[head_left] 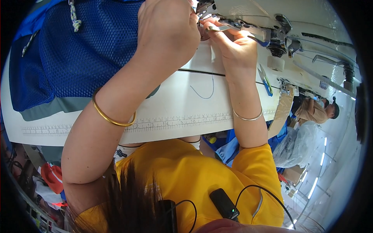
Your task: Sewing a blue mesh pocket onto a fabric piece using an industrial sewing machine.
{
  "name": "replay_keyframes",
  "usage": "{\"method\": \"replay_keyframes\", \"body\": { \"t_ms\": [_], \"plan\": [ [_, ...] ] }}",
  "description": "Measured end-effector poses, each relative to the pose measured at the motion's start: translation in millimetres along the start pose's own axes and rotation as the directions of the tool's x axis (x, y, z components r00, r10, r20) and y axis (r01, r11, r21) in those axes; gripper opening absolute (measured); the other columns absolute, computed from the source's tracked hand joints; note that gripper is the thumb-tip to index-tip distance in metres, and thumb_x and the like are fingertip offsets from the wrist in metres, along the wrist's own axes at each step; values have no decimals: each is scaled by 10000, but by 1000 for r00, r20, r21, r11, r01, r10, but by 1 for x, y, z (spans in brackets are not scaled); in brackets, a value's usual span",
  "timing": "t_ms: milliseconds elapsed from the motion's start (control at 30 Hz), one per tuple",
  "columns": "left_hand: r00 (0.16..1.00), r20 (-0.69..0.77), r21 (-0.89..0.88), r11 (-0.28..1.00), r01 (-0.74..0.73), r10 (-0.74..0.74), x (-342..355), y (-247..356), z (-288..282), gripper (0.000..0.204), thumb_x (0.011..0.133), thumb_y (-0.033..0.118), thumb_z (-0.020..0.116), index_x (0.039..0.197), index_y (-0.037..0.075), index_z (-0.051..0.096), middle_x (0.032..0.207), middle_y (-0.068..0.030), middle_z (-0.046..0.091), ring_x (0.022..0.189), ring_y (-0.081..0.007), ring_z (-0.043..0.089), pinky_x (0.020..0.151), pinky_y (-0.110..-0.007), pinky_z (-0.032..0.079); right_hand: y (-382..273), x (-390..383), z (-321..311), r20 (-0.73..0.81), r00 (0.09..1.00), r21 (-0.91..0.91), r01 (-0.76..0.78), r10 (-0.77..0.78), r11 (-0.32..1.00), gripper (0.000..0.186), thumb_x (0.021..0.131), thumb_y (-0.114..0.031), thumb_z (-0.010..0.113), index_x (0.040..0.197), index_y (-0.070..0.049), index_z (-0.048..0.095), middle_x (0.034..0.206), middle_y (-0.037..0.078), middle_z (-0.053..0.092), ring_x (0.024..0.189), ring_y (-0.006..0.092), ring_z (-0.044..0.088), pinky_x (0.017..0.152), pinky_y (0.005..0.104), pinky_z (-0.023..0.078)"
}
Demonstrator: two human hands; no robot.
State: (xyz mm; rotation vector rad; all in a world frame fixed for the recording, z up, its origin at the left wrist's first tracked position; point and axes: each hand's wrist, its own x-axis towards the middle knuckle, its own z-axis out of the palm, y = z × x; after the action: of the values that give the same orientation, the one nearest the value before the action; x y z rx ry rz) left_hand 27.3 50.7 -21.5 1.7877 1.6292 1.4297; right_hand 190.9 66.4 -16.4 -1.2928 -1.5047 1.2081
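Both my hands are raised to the needle area of a white sewing machine at the top of the view. My left hand is closed, its back towards me; its fingertips are mostly hidden behind it. My right hand is closed in a pinch beside the metal needle parts, close to the left fingertips. A shiny metal strip lies along the right thumb; I cannot tell whether it is held or belongs to the machine. What either hand pinches is too small to make out. Loose blue thread curls on the table below.
Blue mesh fabric with grey trim and a cord covers the table's left. Thread snips lie beside my right forearm. A printed ruler runs along the white table's near edge. Further right are another person and clear plastic wrapping.
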Motion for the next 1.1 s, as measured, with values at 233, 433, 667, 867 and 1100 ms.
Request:
{"method": "replay_keyframes", "body": {
  "t_ms": [233, 433, 667, 867, 1100],
  "plan": [
    [999, -24, 7, 1000, -24, 24, 0, -2, 2, 27, 801, -24, 660, 778, -16, 648, 975, -158, 658, 968, -353, 578, 872, -419, 460, 3, 1, -2, 29, 1000, 36, 9, -10, 999, 185, 929, -7, 717, 1098, 61, 749, 1007, 95, 754, 895, 137, 697, 826, 244, 557],
    [999, -12, 21, 999, -37, 37, -1, -1, 0, 34, 800, -26, 665, 777, -14, 643, 975, -157, 654, 973, -357, 574, 868, -425, 456, 1, 0, -1, 11, 1000, 19, 8, -9, 1000, 191, 926, -10, 719, 1100, 66, 746, 1008, 96, 755, 903, 136, 696, 832, 240, 553],
    [999, -16, 33, 999, -32, 32, -1, -1, 1, 45, 801, -23, 671, 768, -19, 640, 979, -165, 654, 976, -359, 575, 871, -425, 456, 1, 0, -1, 17, 1000, 21, 14, -14, 1000, 187, 924, -13, 727, 1092, 67, 746, 1006, 92, 755, 903, 125, 692, 832, 229, 549],
    [1000, -17, 9, 1000, -26, 26, 0, -1, 2, 56, 802, -18, 677, 759, -26, 642, 973, -172, 656, 975, -359, 575, 874, -425, 455, 4, 1, -1, 7, 999, 0, 50, -50, 999, 170, 920, -15, 736, 1068, 67, 750, 995, 87, 754, 896, 122, 689, 842, 233, 548],
    [1000, 2, -2, 1000, 15, -15, 1, 2, -1, 55, 809, -17, 675, 763, -30, 649, 970, -175, 656, 973, -357, 575, 879, -423, 455, 6, 3, -1, 16, 999, 69, 45, -46, 997, 189, 893, -14, 758, 1061, 73, 755, 991, 91, 756, 889, 124, 691, 864, 241, 542]
  ]
}}
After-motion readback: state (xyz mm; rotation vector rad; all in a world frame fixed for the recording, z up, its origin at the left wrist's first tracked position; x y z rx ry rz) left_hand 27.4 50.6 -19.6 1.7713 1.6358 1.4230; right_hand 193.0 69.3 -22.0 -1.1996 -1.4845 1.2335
